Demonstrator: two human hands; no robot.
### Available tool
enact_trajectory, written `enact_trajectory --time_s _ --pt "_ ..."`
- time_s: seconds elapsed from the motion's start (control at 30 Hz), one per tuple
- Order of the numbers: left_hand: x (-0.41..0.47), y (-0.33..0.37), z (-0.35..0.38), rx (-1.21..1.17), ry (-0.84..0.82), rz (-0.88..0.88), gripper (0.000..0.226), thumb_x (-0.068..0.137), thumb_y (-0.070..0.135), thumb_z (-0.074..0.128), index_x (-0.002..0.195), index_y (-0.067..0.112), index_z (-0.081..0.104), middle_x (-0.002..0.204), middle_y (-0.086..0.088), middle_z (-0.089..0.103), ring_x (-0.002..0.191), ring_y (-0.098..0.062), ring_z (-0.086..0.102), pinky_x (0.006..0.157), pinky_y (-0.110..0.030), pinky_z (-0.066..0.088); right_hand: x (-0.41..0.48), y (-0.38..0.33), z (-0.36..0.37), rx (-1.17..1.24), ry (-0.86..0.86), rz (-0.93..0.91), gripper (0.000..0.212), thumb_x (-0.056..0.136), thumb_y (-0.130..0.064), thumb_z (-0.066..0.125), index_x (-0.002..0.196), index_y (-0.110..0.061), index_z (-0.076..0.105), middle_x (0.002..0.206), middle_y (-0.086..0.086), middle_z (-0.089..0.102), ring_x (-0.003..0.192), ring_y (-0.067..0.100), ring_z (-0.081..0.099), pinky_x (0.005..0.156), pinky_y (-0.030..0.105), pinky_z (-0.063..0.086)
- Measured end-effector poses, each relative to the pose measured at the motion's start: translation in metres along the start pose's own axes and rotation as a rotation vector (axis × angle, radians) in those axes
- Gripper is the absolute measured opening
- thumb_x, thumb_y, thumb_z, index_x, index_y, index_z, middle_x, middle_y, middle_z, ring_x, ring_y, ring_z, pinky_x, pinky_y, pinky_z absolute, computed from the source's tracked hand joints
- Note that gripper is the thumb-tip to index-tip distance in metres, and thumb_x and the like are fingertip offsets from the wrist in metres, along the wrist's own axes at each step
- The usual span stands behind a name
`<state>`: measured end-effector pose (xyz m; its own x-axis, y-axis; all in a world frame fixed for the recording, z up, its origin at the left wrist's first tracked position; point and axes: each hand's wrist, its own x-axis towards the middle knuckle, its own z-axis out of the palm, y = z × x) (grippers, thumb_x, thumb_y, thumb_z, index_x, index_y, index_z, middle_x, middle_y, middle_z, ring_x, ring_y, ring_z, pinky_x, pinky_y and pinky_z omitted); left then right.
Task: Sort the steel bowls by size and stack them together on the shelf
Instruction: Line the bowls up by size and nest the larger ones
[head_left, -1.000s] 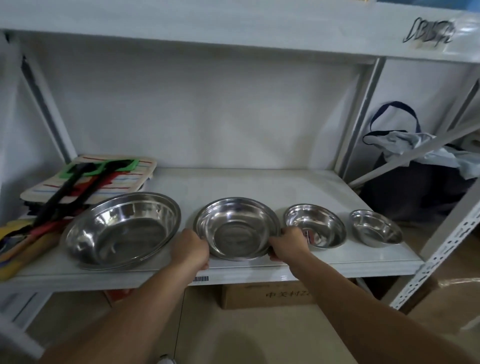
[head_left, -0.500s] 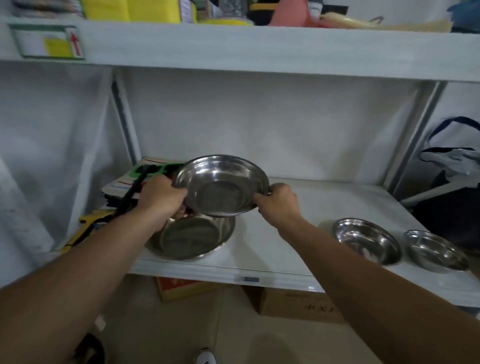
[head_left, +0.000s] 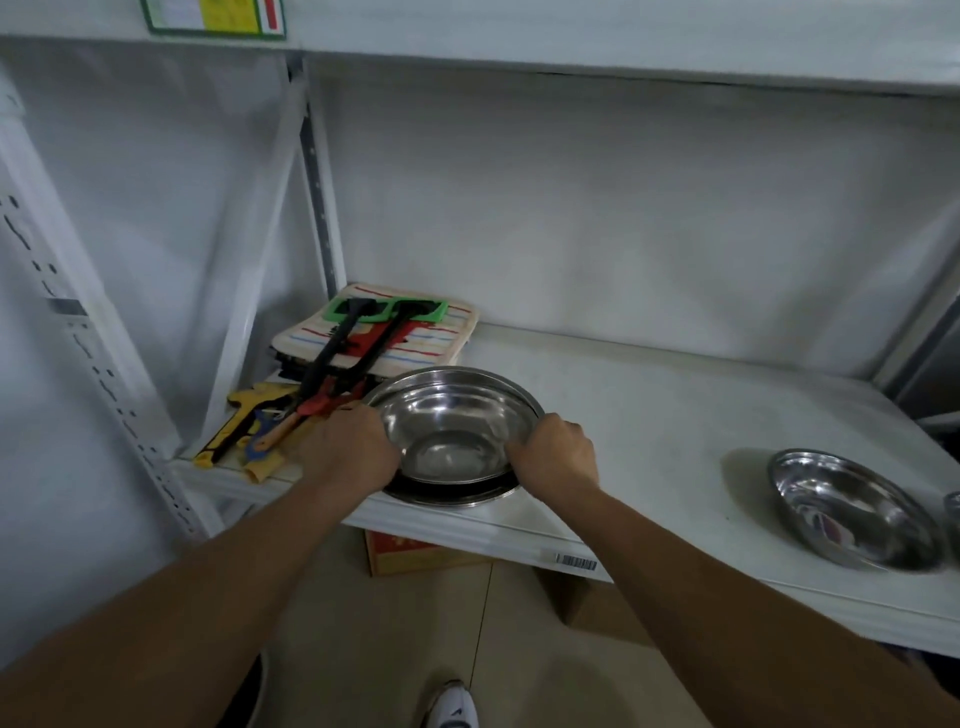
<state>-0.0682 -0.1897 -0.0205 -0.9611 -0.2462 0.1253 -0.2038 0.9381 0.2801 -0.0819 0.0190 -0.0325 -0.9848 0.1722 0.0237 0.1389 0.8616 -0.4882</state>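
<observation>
The second-largest steel bowl (head_left: 452, 426) sits nested inside the largest steel bowl (head_left: 457, 496), whose rim shows beneath it at the shelf's front left. My left hand (head_left: 353, 452) grips the inner bowl's left rim and my right hand (head_left: 553, 454) grips its right rim. A smaller steel bowl (head_left: 852, 512) rests alone on the white shelf (head_left: 649, 415) to the right. Only a sliver of the smallest bowl (head_left: 953, 504) shows at the right edge of the view.
Left of the stack lie a striped cloth (head_left: 415, 338), black and red long-handled tools with green heads (head_left: 358, 358) and yellow tools (head_left: 249, 421). An upper shelf (head_left: 571, 47) hangs overhead. Cardboard boxes (head_left: 415, 556) stand on the floor below.
Both hands lifted the second-largest bowl from its spot, carried it left and lowered it into the largest bowl. The view shifted left, so the two small bowls now sit at the right edge.
</observation>
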Motion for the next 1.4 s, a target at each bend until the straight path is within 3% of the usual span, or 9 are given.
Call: enact_trajectory --time_s 0.23,0.4,0.5,0.57,0.67,0.77,0.9,1.17,1.4 --pt "0.000 -0.005 0.013 0.159 0.049 0.078 0.036 0.088 0.023 0.064 0.059 0.025 0.043 0.057 0.007 0.047 0.049 -0.011 0.041 0.043 -0.024 0.031 -0.002 -0.004 0.004 -0.271 0.015 -0.081 0.027 0.093 -0.018 0.052 0.109 -0.007 0.071 0.112 0.012 0.068 0.102 0.031 0.068 0.088 0.038 0.054" --pt "0.008 -0.016 0.005 -0.063 0.175 0.019 0.023 0.091 0.033 0.062 0.096 0.011 0.064 0.089 -0.010 0.073 0.080 -0.031 0.071 0.062 -0.034 0.052 0.001 0.003 -0.002 -0.091 0.041 -0.022 0.034 0.096 -0.025 0.051 0.120 -0.002 0.061 0.119 0.017 0.061 0.107 0.037 0.065 0.089 0.041 0.050" --pt "0.020 -0.027 0.001 -0.211 0.027 -0.114 0.037 0.095 0.036 0.055 0.111 0.004 0.065 0.104 -0.017 0.071 0.091 -0.035 0.071 0.078 -0.047 0.061 0.007 0.007 -0.004 0.076 -0.025 0.081 0.025 0.094 -0.019 0.051 0.110 -0.002 0.060 0.117 0.020 0.064 0.105 0.038 0.065 0.085 0.040 0.051" --pt "0.025 -0.030 0.004 -0.413 -0.131 -0.200 0.031 0.096 0.025 0.054 0.100 -0.002 0.069 0.091 -0.019 0.074 0.079 -0.034 0.074 0.077 -0.051 0.065 0.008 0.009 -0.002 0.165 -0.076 0.113 0.011 0.091 -0.011 0.051 0.095 -0.004 0.058 0.110 0.021 0.068 0.100 0.038 0.067 0.079 0.039 0.052" --pt "0.028 -0.027 0.013 -0.532 -0.149 -0.249 0.022 0.095 0.009 0.053 0.085 -0.004 0.068 0.080 -0.022 0.072 0.072 -0.036 0.071 0.075 -0.053 0.065 0.006 0.015 -0.004 0.225 -0.082 0.112 0.009 0.091 -0.005 0.049 0.091 -0.005 0.058 0.104 0.020 0.069 0.095 0.036 0.068 0.075 0.038 0.054" --pt "0.024 -0.004 0.020 -0.550 -0.126 -0.202 0.018 0.094 0.011 0.055 0.089 0.002 0.069 0.089 -0.021 0.073 0.077 -0.034 0.068 0.070 -0.045 0.060 0.002 0.035 -0.019 0.253 -0.051 0.137 0.015 0.093 -0.005 0.048 0.096 -0.001 0.061 0.098 0.018 0.068 0.091 0.035 0.068 0.077 0.042 0.058" --pt "0.014 0.060 0.031 -0.588 -0.155 -0.173 0.026 0.090 0.006 0.054 0.110 -0.002 0.069 0.106 -0.025 0.073 0.096 -0.042 0.071 0.085 -0.050 0.062 -0.006 0.088 -0.058 0.236 0.022 0.207 0.024 0.095 -0.007 0.048 0.113 0.000 0.063 0.106 0.019 0.069 0.096 0.035 0.067 0.083 0.046 0.060" --pt "-0.018 0.178 0.055 -0.579 -0.256 -0.009 0.027 0.085 0.002 0.054 0.104 -0.007 0.071 0.103 -0.029 0.074 0.096 -0.046 0.072 0.085 -0.050 0.062 -0.026 0.187 -0.124 0.195 0.125 0.327 0.026 0.099 -0.005 0.047 0.114 0.003 0.067 0.106 0.020 0.073 0.094 0.033 0.071 0.073 0.038 0.057" --pt "-0.023 0.191 0.072 -0.516 -0.268 -0.019 0.030 0.086 -0.003 0.048 0.106 -0.005 0.070 0.101 -0.026 0.074 0.091 -0.045 0.072 0.081 -0.048 0.063 -0.032 0.207 -0.118 0.172 0.091 0.341 0.026 0.100 -0.004 0.047 0.118 0.002 0.065 0.109 0.020 0.072 0.099 0.031 0.070 0.081 0.038 0.059"
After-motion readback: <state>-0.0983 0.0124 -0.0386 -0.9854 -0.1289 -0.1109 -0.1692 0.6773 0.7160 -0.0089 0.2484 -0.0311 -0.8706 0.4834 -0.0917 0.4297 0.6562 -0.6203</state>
